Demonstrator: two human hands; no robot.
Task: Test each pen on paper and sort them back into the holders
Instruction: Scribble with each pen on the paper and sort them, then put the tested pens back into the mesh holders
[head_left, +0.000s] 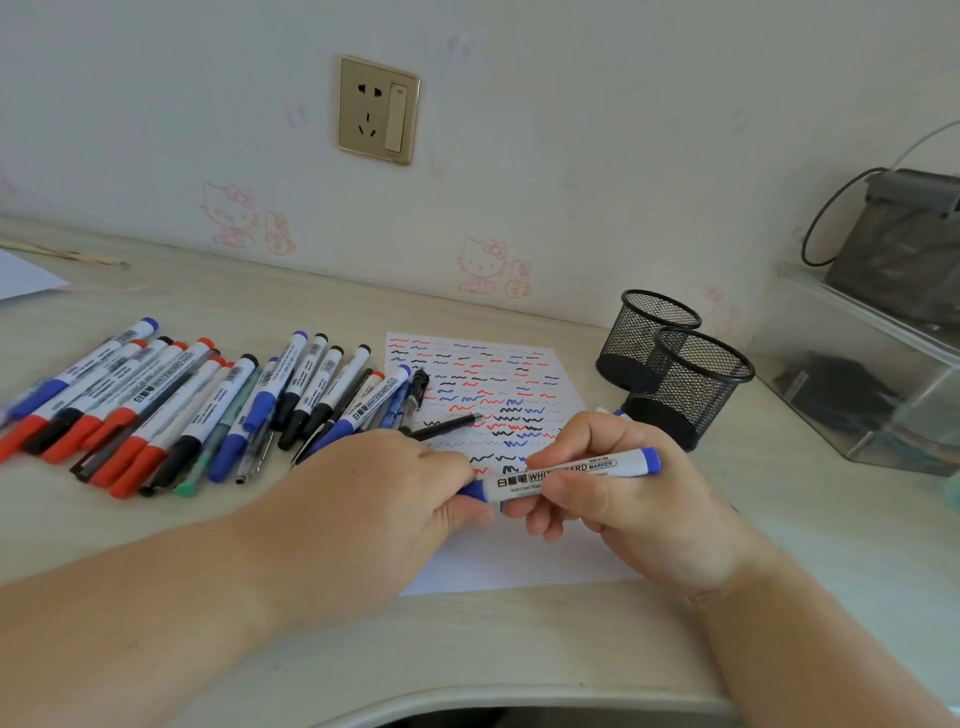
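Both hands hold one blue whiteboard marker (597, 466) level above the white paper (483, 384), which is covered with red, blue and black squiggles. My left hand (395, 499) grips its blue cap end. My right hand (618, 488) grips the white barrel, the blue tail end sticking out to the right. Several red, blue and black markers and pens (171, 405) lie in a loose row left of the paper. A thin black pen (447, 427) lies on the paper. Two black mesh holders (691, 384) stand right of the paper; I see no pens in them.
A clear plastic box (883, 395) with dark items sits at the far right, a grey device with a cable behind it. A wall socket (378, 110) is above the desk. A white sheet (21, 275) lies at the far left. The desk's curved front edge runs below my arms.
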